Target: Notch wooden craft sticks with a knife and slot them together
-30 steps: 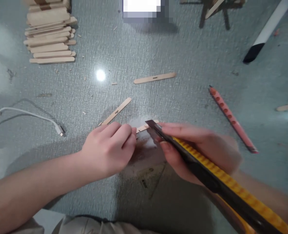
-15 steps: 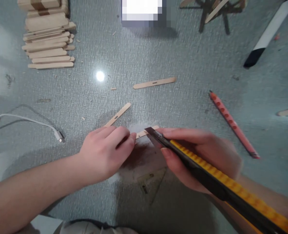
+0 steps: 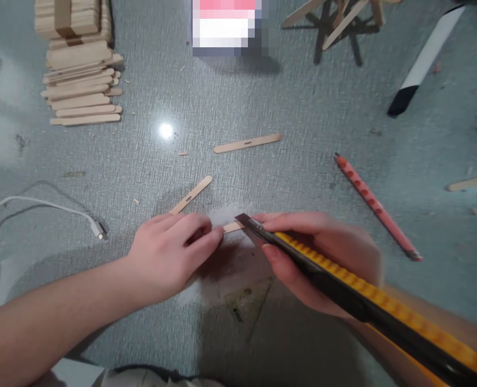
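My left hand [image 3: 169, 250] is closed on one end of a wooden craft stick [image 3: 233, 228], pressing it down near the table. In my right hand [image 3: 322, 258] is a yellow and black utility knife [image 3: 335, 285], its dark blade out and lying over the right part of that stick. The fingertips of my right hand are close to the blade, and the stick's right end is hidden behind it. Beyond my left knuckles lies a second craft stick [image 3: 193, 193] with a small slot. Farther off, another slotted craft stick [image 3: 248, 143] rests flat.
Piled craft sticks [image 3: 83, 102] lie at the far left, beside a white cable [image 3: 44, 202]. A red pencil [image 3: 377, 207] and a white, dark-tipped strip [image 3: 427, 59] are on the right. A stick structure [image 3: 345, 24] stands at the back. A clear set square [image 3: 248, 301] lies below my hands.
The view has shifted slightly, so the table things sit lower and a little left. Less of the held stick shows past the blade. Both hands keep their grips.
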A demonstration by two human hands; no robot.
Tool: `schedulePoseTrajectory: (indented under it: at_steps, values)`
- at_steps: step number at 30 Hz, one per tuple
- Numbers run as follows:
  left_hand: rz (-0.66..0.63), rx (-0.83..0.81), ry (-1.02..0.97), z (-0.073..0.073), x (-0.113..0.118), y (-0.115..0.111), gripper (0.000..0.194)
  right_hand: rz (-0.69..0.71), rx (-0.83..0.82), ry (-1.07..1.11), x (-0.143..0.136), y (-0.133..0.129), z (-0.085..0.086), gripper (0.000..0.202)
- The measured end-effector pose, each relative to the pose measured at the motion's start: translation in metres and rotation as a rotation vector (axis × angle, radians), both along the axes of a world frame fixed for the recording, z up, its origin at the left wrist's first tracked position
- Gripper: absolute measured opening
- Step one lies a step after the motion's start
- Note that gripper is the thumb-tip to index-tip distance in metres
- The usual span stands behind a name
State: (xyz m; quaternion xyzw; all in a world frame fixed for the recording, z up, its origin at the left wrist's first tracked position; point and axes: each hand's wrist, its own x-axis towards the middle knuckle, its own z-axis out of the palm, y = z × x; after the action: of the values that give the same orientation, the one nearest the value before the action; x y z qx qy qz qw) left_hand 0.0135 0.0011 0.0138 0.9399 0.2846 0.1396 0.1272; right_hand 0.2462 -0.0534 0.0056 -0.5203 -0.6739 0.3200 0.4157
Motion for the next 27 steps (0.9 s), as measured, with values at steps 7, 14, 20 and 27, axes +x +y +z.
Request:
schedulePoseTrajectory:
  at_steps: [7, 14, 20, 27]
  values:
    - [-0.023, -0.006, 0.002, 0.0002, -0.0009, 0.0009, 0.015, 0.023, -0.012, 0.006, 0.0037, 0.0014, -0.0006, 0.028]
    - [-0.048, 0.103, 0.026, 0.0048, -0.0007, -0.0006, 0.006, 0.001, -0.023, -0.004, 0.0038, 0.0011, 0.0009, 0.027]
    - [-0.065, 0.161, 0.028, 0.0064, -0.0040, -0.0004, 0.005, -0.048, -0.012, 0.027, 0.0072, -0.0048, -0.0015, 0.030]
    - [-0.009, 0.137, 0.077, 0.0031, -0.0063, 0.0035, 0.016, -0.034, 0.016, -0.008, 0.0086, -0.0047, -0.0017, 0.032]
